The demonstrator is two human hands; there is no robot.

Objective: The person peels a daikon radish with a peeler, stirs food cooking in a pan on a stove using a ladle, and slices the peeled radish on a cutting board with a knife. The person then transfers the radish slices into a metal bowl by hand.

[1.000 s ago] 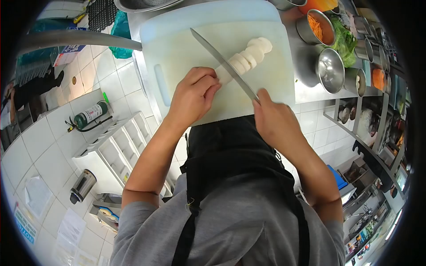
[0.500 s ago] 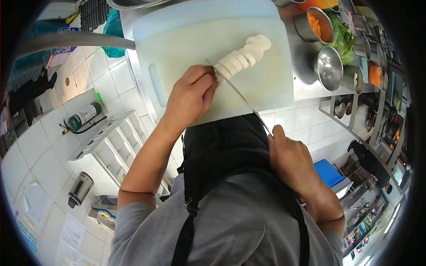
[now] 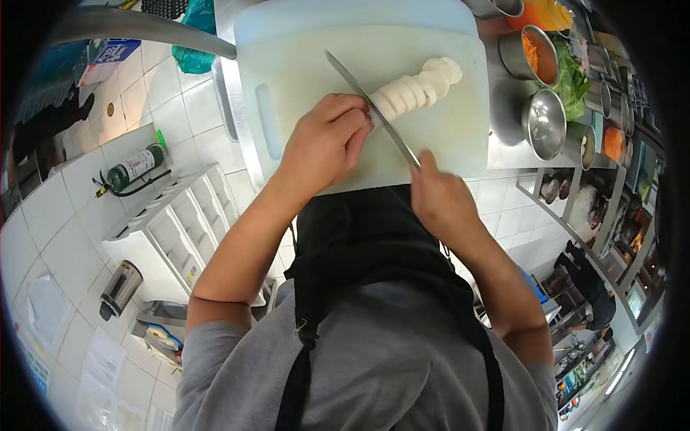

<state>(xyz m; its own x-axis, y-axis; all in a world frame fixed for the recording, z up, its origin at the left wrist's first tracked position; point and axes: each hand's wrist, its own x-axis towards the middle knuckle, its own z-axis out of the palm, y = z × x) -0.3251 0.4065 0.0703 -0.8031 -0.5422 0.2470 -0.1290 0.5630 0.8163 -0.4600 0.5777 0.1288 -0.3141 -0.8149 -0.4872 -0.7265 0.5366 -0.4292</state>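
Observation:
On the pale cutting board (image 3: 316, 65) lies a white, round-sliced food (image 3: 410, 93), its slices leaning in a row toward the upper right. My left hand (image 3: 329, 140) has its fingers curled on the lower left end of the row, which they partly cover. The fingers of my right hand (image 3: 442, 190) are wrapped round the handle of a long knife (image 3: 392, 133). Its blade slants up and left across the white food, just right of my left fingertips, with the tip over bare board.
At the right stand a metal pot with orange shreds (image 3: 530, 54), green leaves (image 3: 571, 82) and a steel bowl (image 3: 544, 124). A metal bar (image 3: 144, 30) reaches in at the upper left. A person in dark clothes (image 3: 589, 287) is at the far right.
Since half a second ago my right hand has moved up and left, pushing the knife forward over the board. My left hand stays curled on the white food. The view has shifted slightly.

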